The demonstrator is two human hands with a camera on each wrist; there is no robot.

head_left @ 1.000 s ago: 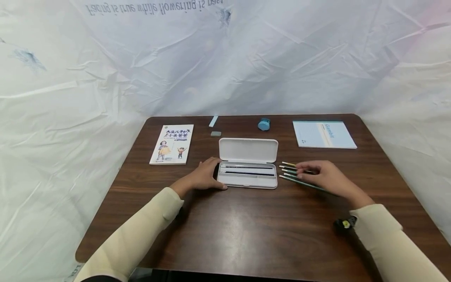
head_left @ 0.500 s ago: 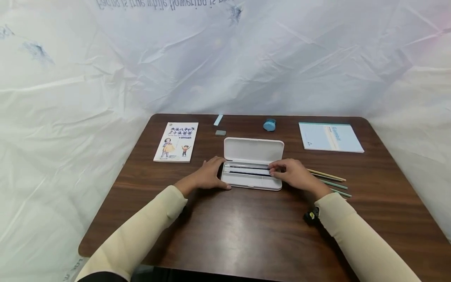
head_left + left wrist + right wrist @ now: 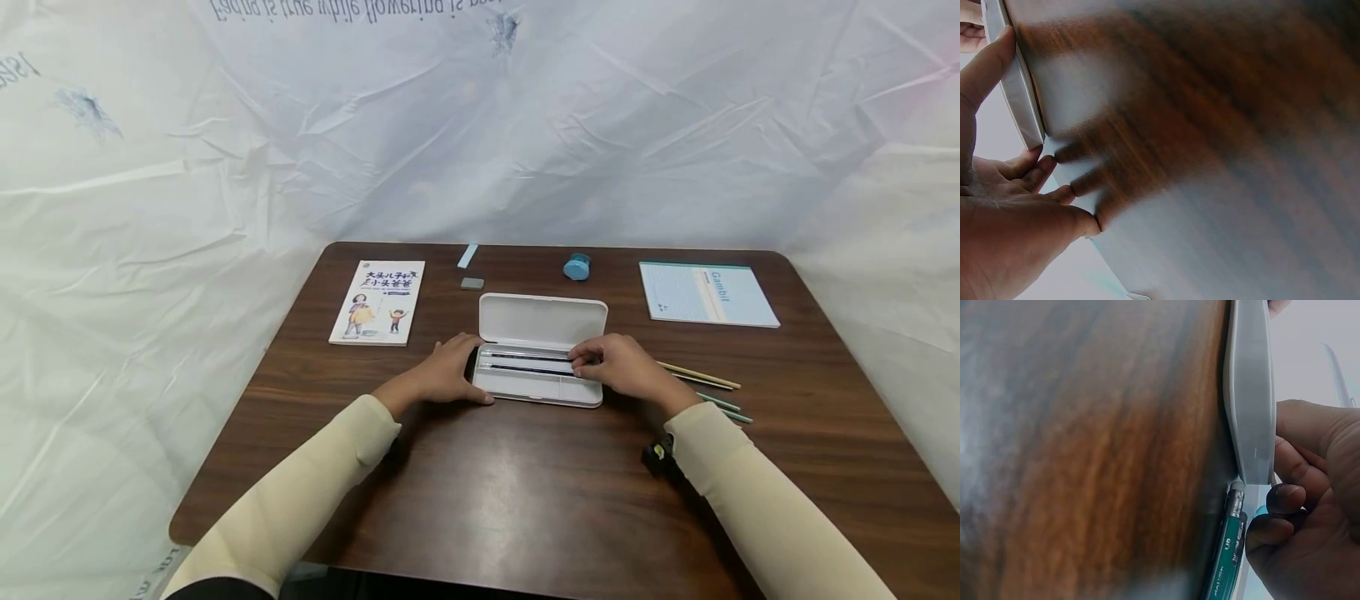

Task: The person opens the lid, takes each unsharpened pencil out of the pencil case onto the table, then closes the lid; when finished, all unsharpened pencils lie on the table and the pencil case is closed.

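Observation:
An open white pencil case (image 3: 517, 385) lies mid-table with its lid (image 3: 543, 321) raised. Dark pencils (image 3: 525, 369) lie lengthwise inside it. My left hand (image 3: 442, 375) grips the case's left end, thumb on the front edge and fingers behind; the left wrist view shows the thumb (image 3: 991, 69) against the case wall. At the right end, my right hand (image 3: 618, 365) reaches in with bent fingers and pinches the end of a dark pencil; the pinch itself is partly hidden. Below that hand, a green pencil (image 3: 1225, 556) lies beside the case in the right wrist view.
Several yellow and green pencils (image 3: 701, 375) lie right of the case, partly under the right arm. Behind are an eraser (image 3: 472, 283), a pale blue strip (image 3: 467, 256) and a blue round object (image 3: 577, 267). A picture book (image 3: 377, 302) lies left, a notebook (image 3: 708, 293) right.
My right hand has moved left from the loose pencils to the right end of the case and stayed there over the last half second. My left hand keeps its grip on the case.

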